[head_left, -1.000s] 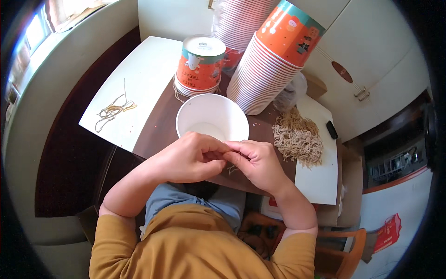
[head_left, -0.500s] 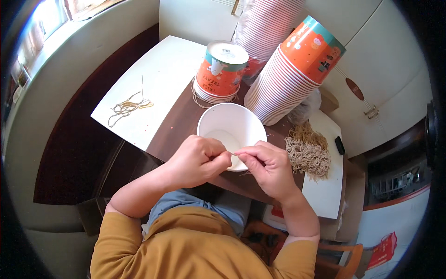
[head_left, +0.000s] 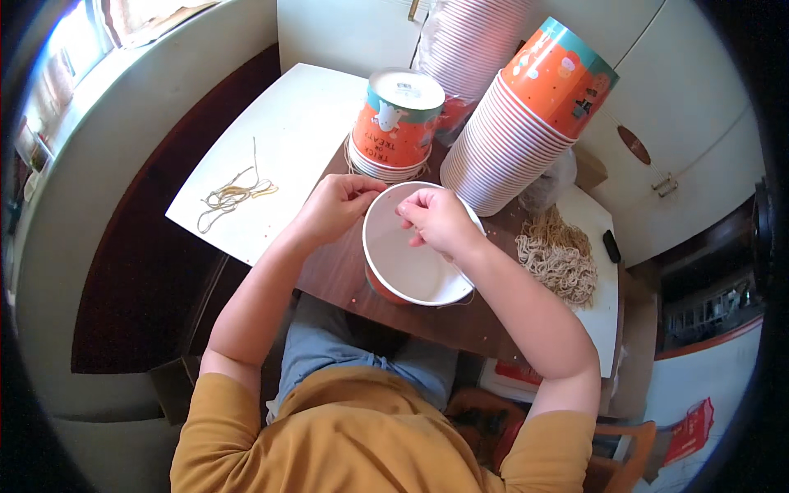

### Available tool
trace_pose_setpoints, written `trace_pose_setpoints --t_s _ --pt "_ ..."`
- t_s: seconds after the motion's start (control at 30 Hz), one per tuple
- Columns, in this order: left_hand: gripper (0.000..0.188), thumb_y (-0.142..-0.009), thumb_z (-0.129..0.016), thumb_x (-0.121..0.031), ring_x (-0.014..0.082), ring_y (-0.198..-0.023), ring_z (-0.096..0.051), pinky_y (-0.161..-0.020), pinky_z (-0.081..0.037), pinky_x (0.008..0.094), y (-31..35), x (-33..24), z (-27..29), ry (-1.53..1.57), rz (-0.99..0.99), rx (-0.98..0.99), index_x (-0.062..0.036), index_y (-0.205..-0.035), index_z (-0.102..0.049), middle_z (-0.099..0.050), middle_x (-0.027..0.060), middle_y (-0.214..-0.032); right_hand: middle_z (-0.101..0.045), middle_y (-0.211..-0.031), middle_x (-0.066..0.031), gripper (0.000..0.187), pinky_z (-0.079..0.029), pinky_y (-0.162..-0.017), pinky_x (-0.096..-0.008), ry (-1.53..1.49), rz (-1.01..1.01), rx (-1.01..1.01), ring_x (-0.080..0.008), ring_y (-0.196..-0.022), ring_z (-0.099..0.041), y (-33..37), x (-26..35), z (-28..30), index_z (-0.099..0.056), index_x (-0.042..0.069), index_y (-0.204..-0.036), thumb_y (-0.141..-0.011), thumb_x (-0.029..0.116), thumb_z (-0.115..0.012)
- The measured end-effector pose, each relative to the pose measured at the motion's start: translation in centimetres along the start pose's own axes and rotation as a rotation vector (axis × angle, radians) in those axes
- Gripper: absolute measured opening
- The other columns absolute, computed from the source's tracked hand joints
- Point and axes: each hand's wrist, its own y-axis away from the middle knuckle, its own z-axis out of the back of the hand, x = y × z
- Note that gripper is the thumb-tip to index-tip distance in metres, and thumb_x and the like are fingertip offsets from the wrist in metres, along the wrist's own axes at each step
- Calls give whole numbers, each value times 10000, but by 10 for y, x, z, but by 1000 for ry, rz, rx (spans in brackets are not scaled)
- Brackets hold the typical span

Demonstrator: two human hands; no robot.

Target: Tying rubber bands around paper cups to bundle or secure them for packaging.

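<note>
An orange paper bucket (head_left: 421,275) with a white inside stands in front of me, its mouth up and leaning a little toward me. My left hand (head_left: 343,207) is at the far left of its rim, thumb and fingers pinched together. Over the opening is my right hand (head_left: 440,220), its fingers curled and thumb against the forefinger. What either pinch holds is too small or hidden. A bit of thin cord (head_left: 467,301) pokes out beside the bucket's near right rim.
Beyond it, an upside-down bucket stack (head_left: 394,135) has cord round its base. A taller leaning stack (head_left: 501,148) is right of it, another wrapped in plastic (head_left: 468,49) behind. Loose cords (head_left: 234,195) lie left; a cord heap (head_left: 560,261) and black object (head_left: 611,246) right.
My hands, close together at the near rim before, have moved farther away and apart. The left went to the rim's left side, the right over the opening. The bucket now tips more toward me.
</note>
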Motion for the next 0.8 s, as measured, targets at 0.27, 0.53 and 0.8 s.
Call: trace_pose_setpoints --t_s 0.27,0.53,0.8 --pt "220 -889 -614 -85 83 -770 -622 -702 -512 256 -4 2 4 -13 -10 65 37 -1060 -680 -704 82 -853 -634 -725 -62 179 -537 -507 -297 61 -28 -80 -130 -583 -598 -8 2 -3 -633 6 -779 -881 150 -605" --pt "216 -880 -623 -84 94 -780 -630 -728 -518 260 2 -10 7 -37 13 120 11 -1062 -691 -708 86 -868 -646 -747 -58 176 -543 -520 -293 64 3 -45 -123 -622 -607 -6 2 -7 -661 7 -809 -884 161 -617" --pt "219 -867 -610 -60 108 -752 -645 -707 -526 266 6 -10 7 -57 -36 144 14 -1057 -690 -712 101 -851 -650 -748 -69 179 -499 -486 -268 -24 -23 -31 -116 -553 -581 8 10 -5 -665 3 -823 -893 160 -614"
